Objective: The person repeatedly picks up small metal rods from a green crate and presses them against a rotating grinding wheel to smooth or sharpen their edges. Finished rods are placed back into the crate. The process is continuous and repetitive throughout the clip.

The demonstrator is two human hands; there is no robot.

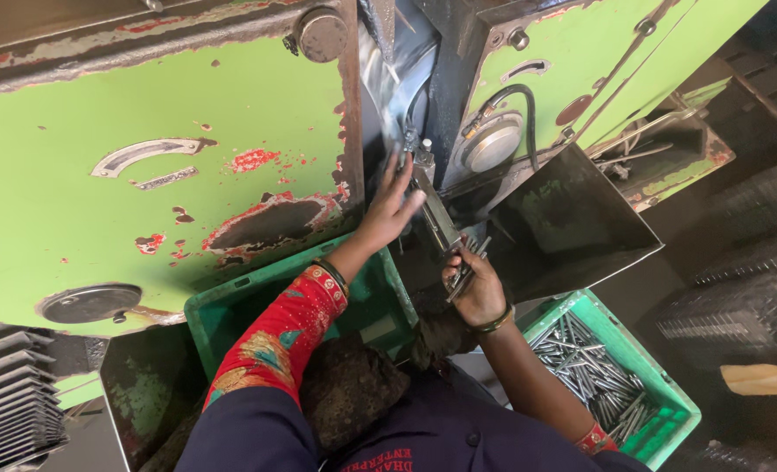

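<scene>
My left hand (391, 205) reaches up into the gap of a big green machine (144, 175), its fingers spread against the dark metal press block (434, 214) in the middle. Just below and to the right of that block, my right hand (476, 284) grips a bundle of several thin metal rods (469, 262). A bangle sits on each wrist, and the left sleeve is red and patterned.
A green plastic crate (659, 385) at lower right holds many loose metal rods. Another green crate (231, 310) sits under my left arm. A dark metal chute (580, 227) slopes on the right. Stacked ribbed metal parts (13, 393) lie at lower left.
</scene>
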